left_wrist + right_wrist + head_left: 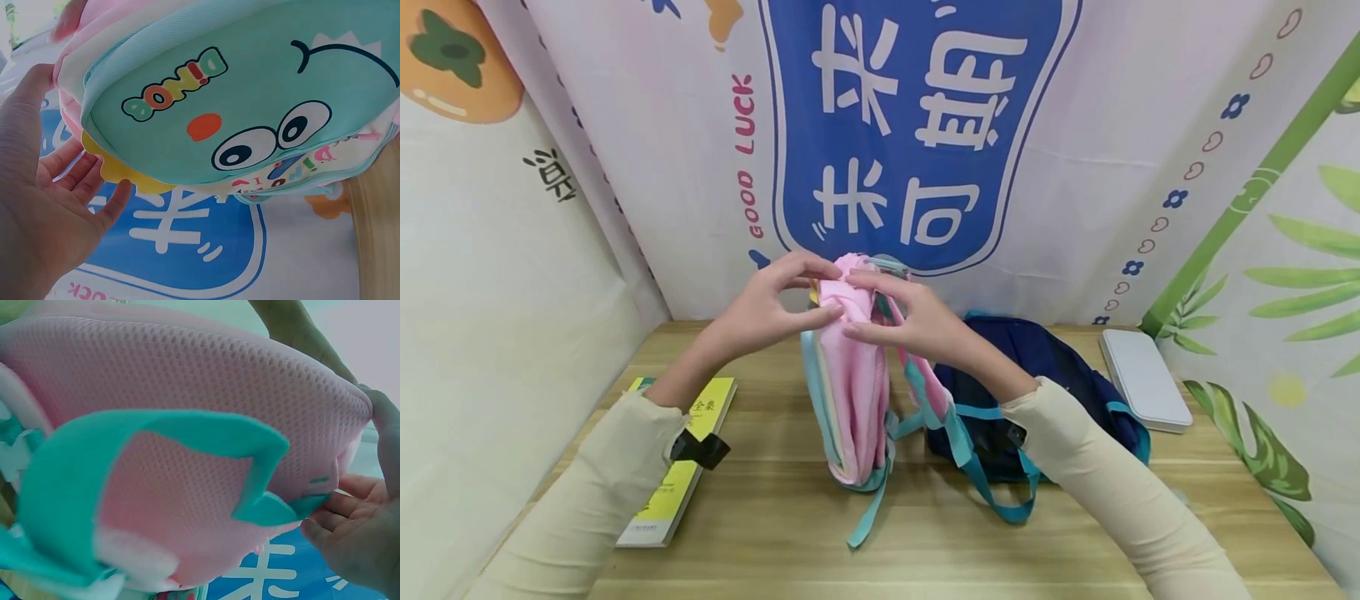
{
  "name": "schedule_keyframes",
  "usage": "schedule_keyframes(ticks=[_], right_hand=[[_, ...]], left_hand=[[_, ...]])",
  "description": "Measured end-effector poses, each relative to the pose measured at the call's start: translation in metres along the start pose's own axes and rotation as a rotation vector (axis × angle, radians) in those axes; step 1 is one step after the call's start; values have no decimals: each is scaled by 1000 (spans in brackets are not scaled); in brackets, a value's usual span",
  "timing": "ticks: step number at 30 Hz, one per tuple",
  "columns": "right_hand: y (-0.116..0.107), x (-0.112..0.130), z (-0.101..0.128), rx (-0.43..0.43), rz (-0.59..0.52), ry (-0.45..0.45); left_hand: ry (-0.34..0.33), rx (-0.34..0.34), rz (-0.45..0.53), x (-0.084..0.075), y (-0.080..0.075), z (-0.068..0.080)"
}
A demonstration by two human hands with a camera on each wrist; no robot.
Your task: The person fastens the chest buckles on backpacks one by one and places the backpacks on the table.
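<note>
A child's backpack (853,392), pink with a teal front, stands on its narrow side on the table between both hands. My left hand (760,304) holds its far upper end from the left, thumb on the pink fabric and fingers bent near the yellow trim. From the other side my right hand (917,312) grips the same end, thumb on top and fingers at the edge. In the left wrist view the teal front panel (250,100) carries a cartoon face and letters. Pink mesh padding (206,375) and a teal strap (69,481) fill the right wrist view.
A dark blue backpack (1045,358) with bright blue straps lies to the right, partly behind my right forearm. Beyond it is a white flat box (1145,379). A yellow book (673,496) lies under my left forearm. Printed cloth (1037,208) closes off the table's back.
</note>
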State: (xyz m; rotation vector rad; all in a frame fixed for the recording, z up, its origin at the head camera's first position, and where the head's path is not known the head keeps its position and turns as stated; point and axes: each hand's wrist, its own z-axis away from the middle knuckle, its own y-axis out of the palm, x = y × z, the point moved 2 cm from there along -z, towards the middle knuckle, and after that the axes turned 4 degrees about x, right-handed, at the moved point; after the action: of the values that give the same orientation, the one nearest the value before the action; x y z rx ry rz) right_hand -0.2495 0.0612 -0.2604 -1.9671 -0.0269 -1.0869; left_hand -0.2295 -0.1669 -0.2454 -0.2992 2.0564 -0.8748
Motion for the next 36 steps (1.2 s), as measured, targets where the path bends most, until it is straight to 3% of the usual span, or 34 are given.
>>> schedule_keyframes(ticks=[7, 21, 36], right_hand=[[0, -15, 8, 33, -33, -8], [18, -68, 42, 109, -85, 163], [55, -97, 61, 288, -86, 158]], left_hand=[[-30, 27, 18, 11, -15, 8], [-91, 72, -3, 16, -32, 18], [-97, 58, -39, 22, -41, 28]])
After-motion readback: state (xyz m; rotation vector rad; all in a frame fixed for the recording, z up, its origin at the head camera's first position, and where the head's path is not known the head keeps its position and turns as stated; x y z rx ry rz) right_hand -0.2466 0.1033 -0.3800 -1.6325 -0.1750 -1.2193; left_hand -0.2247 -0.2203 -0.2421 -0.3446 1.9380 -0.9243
